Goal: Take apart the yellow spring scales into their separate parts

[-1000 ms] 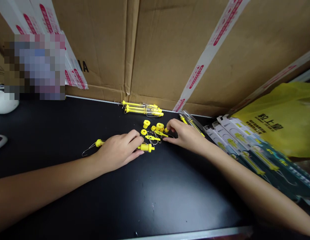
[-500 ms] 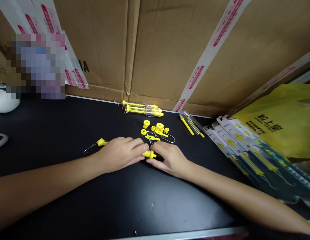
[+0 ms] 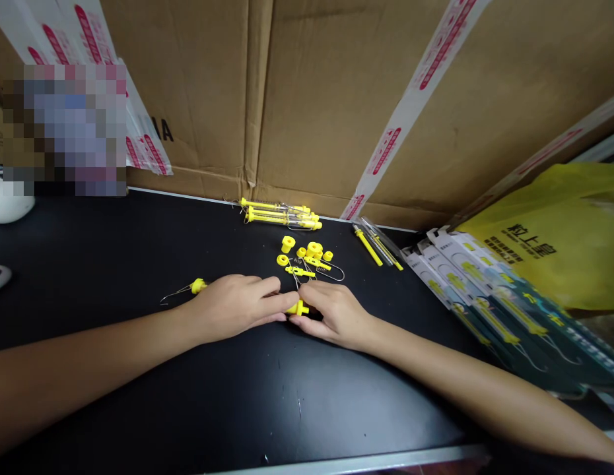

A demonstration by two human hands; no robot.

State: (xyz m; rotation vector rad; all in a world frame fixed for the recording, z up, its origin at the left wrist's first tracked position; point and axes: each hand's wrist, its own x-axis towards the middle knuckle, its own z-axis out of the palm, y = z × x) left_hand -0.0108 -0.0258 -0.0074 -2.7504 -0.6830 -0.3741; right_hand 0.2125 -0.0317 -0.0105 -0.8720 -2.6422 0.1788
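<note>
A slim yellow tool with a bent wire hook at one end lies crosswise in both hands, low over the black table. My left hand (image 3: 238, 303) is closed around its middle. The tool's yellow collar (image 3: 199, 285) and thin wires stick out to the left of that hand. At the other end, my right hand (image 3: 337, 313) pinches beside the yellow end cap (image 3: 302, 308) with thumb and fingers. The shaft between is hidden by my fingers. Just beyond the hands lie loose yellow caps (image 3: 288, 244), yellow slotted pieces (image 3: 300, 271), small springs and bent wires.
Several similar yellow tools (image 3: 282, 216) lie at the back against a cardboard box (image 3: 327, 99). Yellow rods and clear tubes (image 3: 369, 245) are right of them. Printed packages (image 3: 485, 297) and a yellow bag (image 3: 559, 231) fill the right side. A white rounded object (image 3: 10, 200) is far left.
My left fingers have slid slightly right along the tool, covering more of its yellow end part. My right hand stays nearly in place. The view has shifted a little.
</note>
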